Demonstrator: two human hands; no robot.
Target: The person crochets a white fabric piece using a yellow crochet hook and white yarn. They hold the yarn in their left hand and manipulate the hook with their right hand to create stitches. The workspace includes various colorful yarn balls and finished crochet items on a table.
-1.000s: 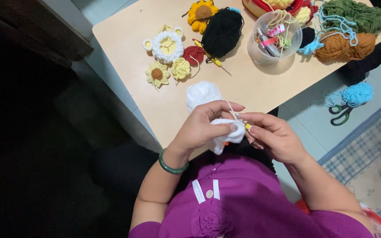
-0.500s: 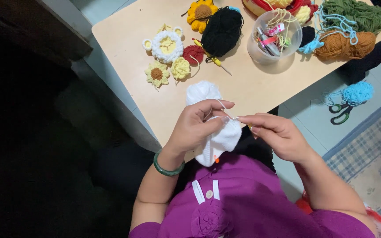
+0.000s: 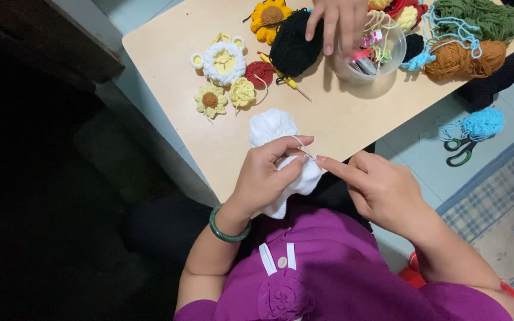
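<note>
My left hand [image 3: 266,178] grips a white crocheted piece [image 3: 272,128] just above the table's near edge, thumb and forefinger pinched at its top. My right hand [image 3: 382,190] meets it from the right, fingertips closed on a thin white strand [image 3: 303,147] that runs to the piece. A green bangle [image 3: 224,229] circles my left wrist. Whether a hook lies in my right hand is hidden.
Another person's hand [image 3: 334,21] reaches over a clear bowl [image 3: 382,59] on the beige table [image 3: 340,119]. Black yarn [image 3: 292,47], crocheted flowers [image 3: 224,62], a crochet hook [image 3: 287,80] and brown yarn [image 3: 459,56] lie there. Blue yarn [image 3: 480,122] and scissors [image 3: 459,151] are on the floor.
My left hand turned the white piece and my right hand drew slightly away to the right, pulling the strand. Another person's hand has come in over the bowl.
</note>
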